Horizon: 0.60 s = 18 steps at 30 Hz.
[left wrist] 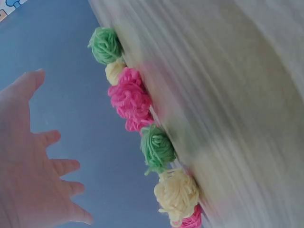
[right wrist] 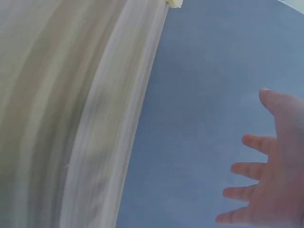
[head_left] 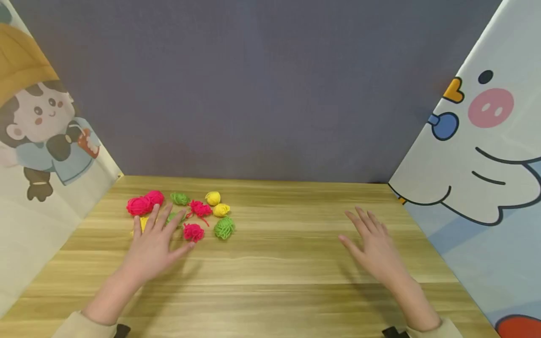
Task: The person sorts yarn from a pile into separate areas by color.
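In the head view my left hand [head_left: 153, 248] is held above the table's left side with its fingers spread, holding nothing. Small yarn balls lie just beyond and partly beneath it: pink ones [head_left: 138, 205], green ones [head_left: 224, 228] and yellow ones [head_left: 221, 210]. My fingers partly cover a yellow ball [head_left: 143, 223] and a green one. A loose strand trails from a middle pink ball [head_left: 199, 208]. The left wrist view shows the left hand [left wrist: 35, 161] apart from the row of balls. Over the right side hovers my right hand [head_left: 377, 253], fingers spread, with nothing in it.
The wood-grain table [head_left: 287, 263] meets a dark grey panel [head_left: 262, 94] at the back. A panel with a printed child [head_left: 46, 112] stands on the left, and one with a white cartoon figure [head_left: 486, 150] on the right.
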{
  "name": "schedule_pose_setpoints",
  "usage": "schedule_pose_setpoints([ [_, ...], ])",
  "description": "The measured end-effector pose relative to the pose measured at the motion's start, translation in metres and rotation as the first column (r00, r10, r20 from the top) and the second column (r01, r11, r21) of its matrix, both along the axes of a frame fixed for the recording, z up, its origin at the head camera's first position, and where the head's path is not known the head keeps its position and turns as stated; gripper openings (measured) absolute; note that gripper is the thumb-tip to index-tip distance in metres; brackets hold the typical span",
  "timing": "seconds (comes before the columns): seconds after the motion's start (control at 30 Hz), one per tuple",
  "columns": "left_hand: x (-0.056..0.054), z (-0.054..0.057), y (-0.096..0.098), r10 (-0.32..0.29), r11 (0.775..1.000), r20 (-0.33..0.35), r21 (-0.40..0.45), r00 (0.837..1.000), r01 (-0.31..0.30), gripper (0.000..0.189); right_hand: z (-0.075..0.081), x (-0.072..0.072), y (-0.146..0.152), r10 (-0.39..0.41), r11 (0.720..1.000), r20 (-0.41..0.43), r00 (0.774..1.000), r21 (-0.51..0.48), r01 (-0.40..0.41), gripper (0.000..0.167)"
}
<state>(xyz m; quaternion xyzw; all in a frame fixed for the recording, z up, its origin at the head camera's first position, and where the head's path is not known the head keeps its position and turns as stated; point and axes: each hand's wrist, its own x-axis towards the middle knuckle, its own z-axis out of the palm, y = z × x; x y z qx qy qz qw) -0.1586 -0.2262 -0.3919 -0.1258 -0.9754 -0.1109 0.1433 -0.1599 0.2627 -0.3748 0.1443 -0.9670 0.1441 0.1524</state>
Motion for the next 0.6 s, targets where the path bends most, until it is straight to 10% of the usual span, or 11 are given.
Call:
schedule_pose_setpoints([
  [0.6, -0.022, 0.011, -0.033, -0.149, 0.985, -0.159, 0.063, 0.976, 0.161, 0.088, 0.025, -0.023, -0.053, 0.189, 0.968, -0.102, 0.977, -0.148, -0.202, 0.065],
])
